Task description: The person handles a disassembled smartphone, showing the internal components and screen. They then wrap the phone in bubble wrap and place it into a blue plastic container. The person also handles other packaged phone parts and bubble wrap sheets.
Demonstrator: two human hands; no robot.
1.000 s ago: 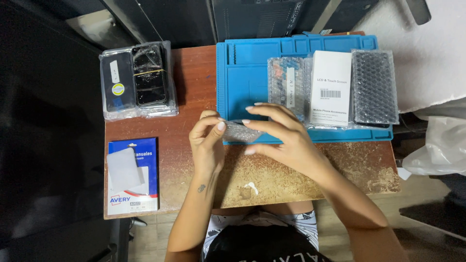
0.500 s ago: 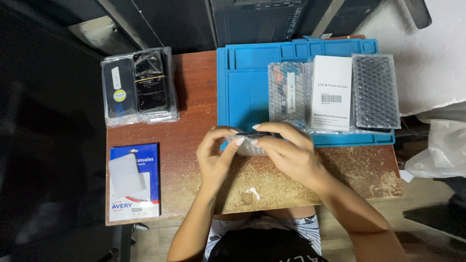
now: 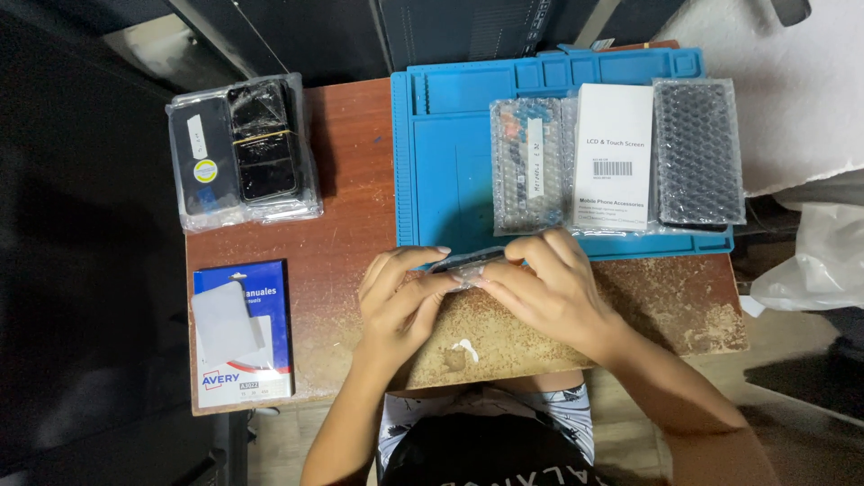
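Both the left hand (image 3: 400, 297) and the right hand (image 3: 549, 288) have fingers clamped on a small clear-wrapped part (image 3: 468, 266) at the blue mat's (image 3: 450, 162) near edge, its wrapping seemingly not yet off.

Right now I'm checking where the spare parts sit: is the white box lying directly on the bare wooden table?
No: the white box lies on the blue mat, between two bubble-wrapped packets, not on the wooden table.
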